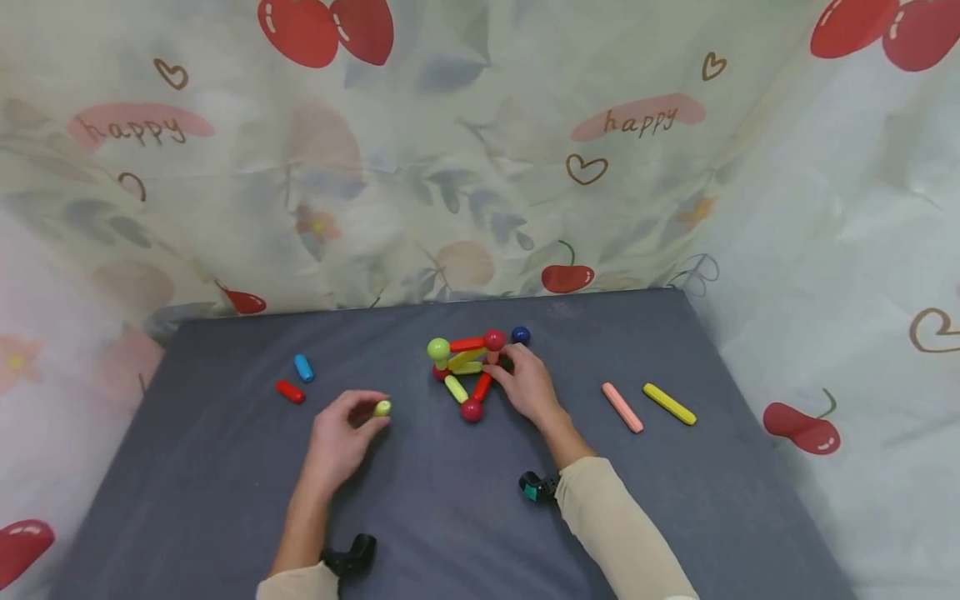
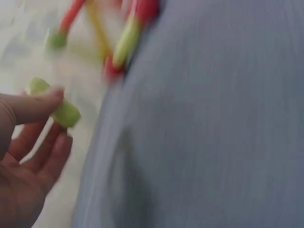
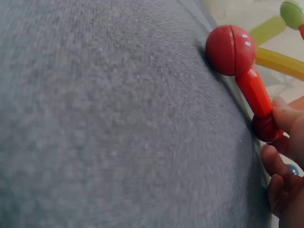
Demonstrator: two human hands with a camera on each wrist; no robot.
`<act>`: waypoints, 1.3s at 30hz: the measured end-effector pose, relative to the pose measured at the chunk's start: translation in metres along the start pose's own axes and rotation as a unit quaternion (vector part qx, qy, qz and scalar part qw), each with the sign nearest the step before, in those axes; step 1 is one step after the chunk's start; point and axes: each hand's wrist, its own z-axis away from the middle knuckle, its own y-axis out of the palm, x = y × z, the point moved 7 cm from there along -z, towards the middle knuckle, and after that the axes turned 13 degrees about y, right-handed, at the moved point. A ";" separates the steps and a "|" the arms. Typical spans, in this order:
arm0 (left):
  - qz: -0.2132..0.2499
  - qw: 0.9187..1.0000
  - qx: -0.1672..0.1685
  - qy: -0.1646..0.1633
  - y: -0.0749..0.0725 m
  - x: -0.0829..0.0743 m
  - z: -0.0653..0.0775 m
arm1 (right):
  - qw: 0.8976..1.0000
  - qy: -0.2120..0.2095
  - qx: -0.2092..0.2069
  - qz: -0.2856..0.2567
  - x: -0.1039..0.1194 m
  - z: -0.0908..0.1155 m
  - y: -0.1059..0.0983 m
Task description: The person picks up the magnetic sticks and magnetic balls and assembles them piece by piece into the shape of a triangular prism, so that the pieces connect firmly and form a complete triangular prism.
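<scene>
My left hand [image 1: 343, 437] pinches a short light-green stick [image 1: 382, 408] between thumb and fingers, left of a ball-and-stick frame. In the left wrist view the light-green stick [image 2: 65, 114] shows both ends. The frame joins red balls, a green ball [image 1: 438, 349] and red, yellow and green sticks. My right hand [image 1: 528, 387] grips its right side; in the right wrist view, thumb and fingers close round a dark red ball [image 3: 266, 128] at the end of a red stick [image 3: 255, 92]. A larger red ball [image 3: 231, 50] sits at that stick's other end.
A dark blue ball [image 1: 521, 335] lies just behind my right hand. Blue [image 1: 303, 367] and red [image 1: 290, 392] short sticks lie at the left, longer pink [image 1: 622, 407] and yellow [image 1: 670, 404] sticks at the right. A patterned curtain [image 1: 480, 208] hangs behind the grey tabletop [image 1: 465, 517].
</scene>
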 end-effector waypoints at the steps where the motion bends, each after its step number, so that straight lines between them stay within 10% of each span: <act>1: 0.031 0.999 0.000 0.013 0.014 -0.011 -0.005 | 1.000 -0.005 0.000 0.003 0.001 -0.001 0.000; 5: 0.141 0.989 0.013 0.040 0.062 -0.044 -0.020 | 1.000 -0.022 0.011 0.017 0.004 -0.003 0.001; 10: 0.170 0.984 0.030 0.042 0.093 -0.058 -0.027 | 0.998 -0.045 0.022 0.024 0.005 -0.003 0.000; 19: 0.065 0.996 0.059 0.022 0.102 -0.046 -0.024 | 0.994 -0.074 0.067 0.031 0.009 -0.004 -0.009; 30: 0.076 0.994 0.076 -0.034 0.109 -0.032 -0.029 | 0.997 -0.026 0.012 0.069 -0.012 -0.032 -0.036; 39: 0.073 0.994 0.077 -0.039 0.108 -0.028 -0.030 | 0.999 0.004 -0.033 -0.002 -0.016 -0.006 -0.056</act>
